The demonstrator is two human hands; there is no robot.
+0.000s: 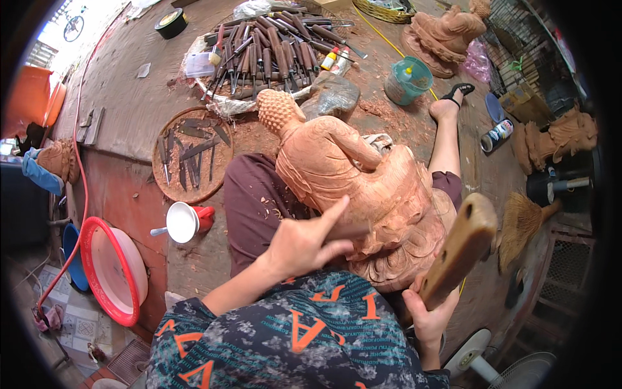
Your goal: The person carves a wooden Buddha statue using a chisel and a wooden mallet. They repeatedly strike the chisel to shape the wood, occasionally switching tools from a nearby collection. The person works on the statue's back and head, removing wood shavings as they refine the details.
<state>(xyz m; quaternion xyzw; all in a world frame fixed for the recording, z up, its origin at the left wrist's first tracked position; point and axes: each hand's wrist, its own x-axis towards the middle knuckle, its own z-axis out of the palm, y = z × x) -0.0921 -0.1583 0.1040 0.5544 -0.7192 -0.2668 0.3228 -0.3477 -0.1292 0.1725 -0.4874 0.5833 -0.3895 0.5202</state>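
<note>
A carved reddish wooden statue (337,152) of a seated figure with a knobbly head lies tilted across my lap, its back toward me. My left hand (295,246) is at its lower back, index finger stretched along the wood. Between that finger and the thumb a blurred brown carving tool (353,230) shows; its tip cannot be made out. On the right, my right hand (431,314) grips a flat wooden mallet (461,249) with dark holes, raised beside the statue's carved base.
Many wooden-handled chisels (272,52) lie heaped beyond the statue. At left are a round tray (184,185) of blades, a white cup (182,222) and a red-rimmed basin (97,259). A teal bucket (409,81), spray can (497,136), broom (518,223) and other carvings (447,35) stand right.
</note>
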